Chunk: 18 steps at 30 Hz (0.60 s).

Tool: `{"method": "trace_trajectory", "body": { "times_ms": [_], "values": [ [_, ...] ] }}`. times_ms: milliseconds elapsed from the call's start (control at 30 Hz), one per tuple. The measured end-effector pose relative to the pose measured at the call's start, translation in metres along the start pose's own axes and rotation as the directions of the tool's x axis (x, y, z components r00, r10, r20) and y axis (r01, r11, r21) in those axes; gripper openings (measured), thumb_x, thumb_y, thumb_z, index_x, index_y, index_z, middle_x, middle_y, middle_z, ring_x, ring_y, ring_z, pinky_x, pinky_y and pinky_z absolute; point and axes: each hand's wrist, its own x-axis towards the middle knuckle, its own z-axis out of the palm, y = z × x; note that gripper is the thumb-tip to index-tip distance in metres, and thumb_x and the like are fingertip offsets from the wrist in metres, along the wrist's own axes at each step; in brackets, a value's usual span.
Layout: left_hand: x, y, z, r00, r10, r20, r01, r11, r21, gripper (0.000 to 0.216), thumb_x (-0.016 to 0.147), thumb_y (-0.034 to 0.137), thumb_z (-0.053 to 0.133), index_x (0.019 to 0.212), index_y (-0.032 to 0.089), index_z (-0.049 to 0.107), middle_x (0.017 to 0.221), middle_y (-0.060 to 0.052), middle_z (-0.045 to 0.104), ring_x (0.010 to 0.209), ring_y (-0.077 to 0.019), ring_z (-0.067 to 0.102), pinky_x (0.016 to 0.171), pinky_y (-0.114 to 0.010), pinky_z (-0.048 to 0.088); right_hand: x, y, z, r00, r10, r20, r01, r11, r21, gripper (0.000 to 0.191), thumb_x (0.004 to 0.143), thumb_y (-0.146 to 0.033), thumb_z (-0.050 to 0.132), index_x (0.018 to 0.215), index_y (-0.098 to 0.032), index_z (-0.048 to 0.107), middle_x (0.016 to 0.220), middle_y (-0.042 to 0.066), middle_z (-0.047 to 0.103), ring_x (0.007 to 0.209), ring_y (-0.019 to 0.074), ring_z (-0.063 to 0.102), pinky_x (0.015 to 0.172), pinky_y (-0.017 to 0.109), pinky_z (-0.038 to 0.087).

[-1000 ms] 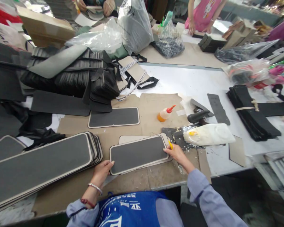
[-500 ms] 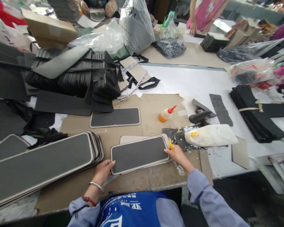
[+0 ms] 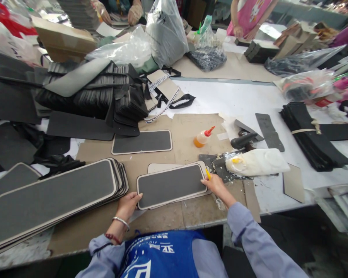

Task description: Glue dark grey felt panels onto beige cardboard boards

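A dark grey rectangular panel point(image 3: 171, 186) with rounded corners and a beige border lies in front of me. My left hand point(image 3: 128, 206) is closed on its left end, the thumb on top. At the right end, my right hand point(image 3: 216, 185) grips the panel's edge with thumb and fingers while also holding a slim yellow stick-like tool point(image 3: 208, 174), whose kind I cannot make out. Under the panel, slightly askew, is a beige board point(image 3: 159, 168). Left of my left hand rests a stack of longer bordered panels point(image 3: 55, 197). Another bordered panel point(image 3: 143, 142) lies farther back.
A red-tipped squeeze bottle point(image 3: 201, 139) with orange liquid stands beyond the panel. To the right are a white plastic container point(image 3: 261, 163), a dark-handled tool point(image 3: 243, 141) and a tied black bundle point(image 3: 313, 143). Black pieces point(image 3: 87, 92) pile up back left. Two people's hands work across the table.
The camera view has shifted slightly. Both my hands keep hold of the panel, which stays in nearly the same place on the board.
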Motion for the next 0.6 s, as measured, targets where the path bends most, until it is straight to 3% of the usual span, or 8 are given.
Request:
{"method": "trace_trajectory", "body": {
  "times_ms": [600],
  "values": [
    [0.010,-0.013,0.003,0.997,0.071,-0.005,-0.070,0.994,0.079,0.025,0.054,0.040,0.054,0.050,0.016,0.049,0.040,0.007,0.039,0.039,-0.0070,0.035,0.040,-0.021,0.029,-0.001,0.001,-0.001,0.999,-0.045,-0.026,0.045,0.999,0.012,0.015,0.063,-0.030,0.054,0.053,-0.019,0.050,0.052,0.000,0.056,0.055,0.0148,0.054,0.050,0.022,0.032]
  ]
}}
